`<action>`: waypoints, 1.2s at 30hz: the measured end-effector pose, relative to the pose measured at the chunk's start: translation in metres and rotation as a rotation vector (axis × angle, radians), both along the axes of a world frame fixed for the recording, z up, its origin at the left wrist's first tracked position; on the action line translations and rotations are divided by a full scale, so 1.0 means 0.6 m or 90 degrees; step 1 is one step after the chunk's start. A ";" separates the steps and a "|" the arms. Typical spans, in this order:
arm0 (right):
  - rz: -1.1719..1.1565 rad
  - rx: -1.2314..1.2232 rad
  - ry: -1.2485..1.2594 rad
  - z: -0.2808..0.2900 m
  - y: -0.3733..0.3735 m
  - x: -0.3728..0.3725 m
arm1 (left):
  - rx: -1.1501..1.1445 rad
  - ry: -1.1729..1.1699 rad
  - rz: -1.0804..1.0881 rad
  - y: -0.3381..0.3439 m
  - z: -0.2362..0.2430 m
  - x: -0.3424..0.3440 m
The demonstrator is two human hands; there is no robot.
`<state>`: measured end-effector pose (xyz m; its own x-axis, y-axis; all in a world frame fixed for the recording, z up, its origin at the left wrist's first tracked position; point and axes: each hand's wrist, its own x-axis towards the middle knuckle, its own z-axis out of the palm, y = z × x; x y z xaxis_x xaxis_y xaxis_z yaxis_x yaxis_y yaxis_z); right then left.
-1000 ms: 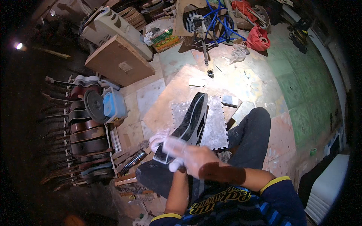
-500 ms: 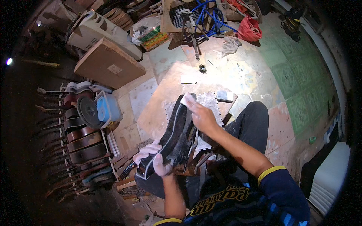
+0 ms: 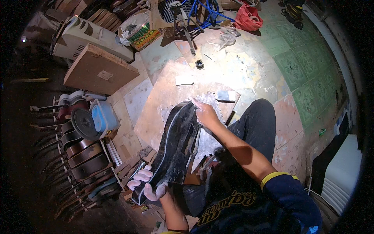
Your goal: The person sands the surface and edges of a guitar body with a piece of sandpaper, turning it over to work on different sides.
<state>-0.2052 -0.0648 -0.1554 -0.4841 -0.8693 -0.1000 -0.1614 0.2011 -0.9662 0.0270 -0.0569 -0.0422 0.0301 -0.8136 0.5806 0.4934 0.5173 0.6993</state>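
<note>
The black guitar body (image 3: 169, 142) is hard, waisted and dusty, with a pale line along its curved side and an opening cut in its face, and it lies slantwise above the foam mat (image 3: 207, 141) with its notched edge. Compared with a second ago, the right hand (image 3: 206, 116) has moved from the near end to the far end, index finger extended, though I cannot tell whether it grips anything. The powder-whitened left hand (image 3: 158, 190) pinches the near end between thumb and fingers, so the body spans both hands.
</note>
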 end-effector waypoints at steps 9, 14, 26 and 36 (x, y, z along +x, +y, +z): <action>-0.072 0.030 0.112 -0.020 -0.015 0.033 | -0.004 -0.014 0.002 0.000 0.004 0.000; -0.030 -0.111 0.159 0.024 0.004 0.064 | 0.003 -0.023 0.004 0.003 0.004 0.004; -0.103 -0.044 0.143 -0.061 -0.013 0.056 | -0.004 -0.038 -0.008 0.006 0.011 -0.012; -0.014 -0.022 0.049 0.049 -0.002 0.044 | 0.000 -0.037 -0.005 0.012 0.011 -0.010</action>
<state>-0.1786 -0.0663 -0.1260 -0.5079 -0.8608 -0.0318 -0.2313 0.1719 -0.9576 0.0211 -0.0495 -0.0359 -0.0102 -0.8133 0.5818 0.4563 0.5139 0.7264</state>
